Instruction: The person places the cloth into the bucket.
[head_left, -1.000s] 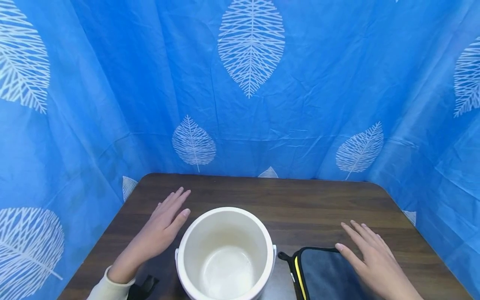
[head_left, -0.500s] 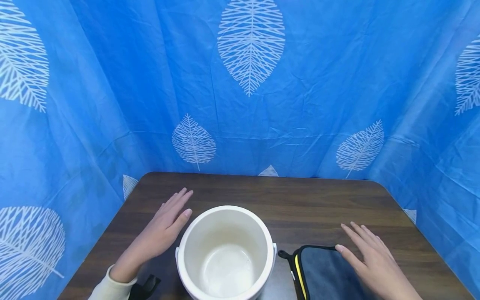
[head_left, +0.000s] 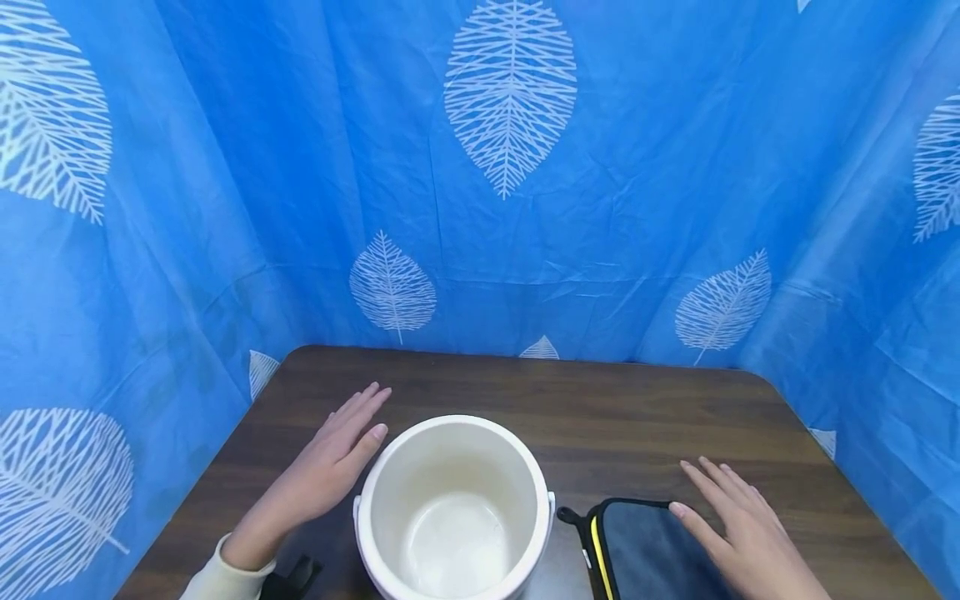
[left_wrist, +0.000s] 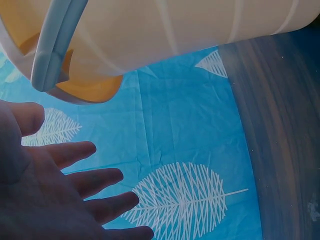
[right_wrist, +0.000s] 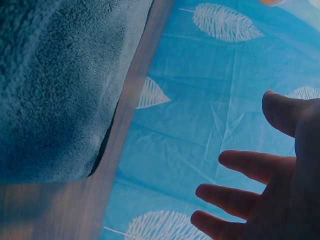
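Note:
A cream-white bucket (head_left: 453, 533) stands upright at the front middle of the table, its inside bare. A pale handle (left_wrist: 56, 47) joins its rim in the left wrist view. To the bucket's left, my left hand (head_left: 330, 471) hovers with fingers extended and holds nothing; the thumb tip is right by the rim. A dark grey-blue fuzzy pad or pouch (head_left: 652, 546), edged in black with a yellow strip and a small loop, lies right of the bucket. My right hand (head_left: 738, 529) overlaps its right side in the head view, fingers spread, gripping nothing.
The dark wood tabletop (head_left: 600, 408) has rounded far corners. Blue curtains (head_left: 645, 192) with white leaf prints surround its back and sides. Beside my left wrist is a black strap (head_left: 296, 575), partly cut off by the frame.
The head view shifts slightly. My right hand draws back a little toward the near edge, while my left hand stays beside the bucket. Bucket and pad stay put.

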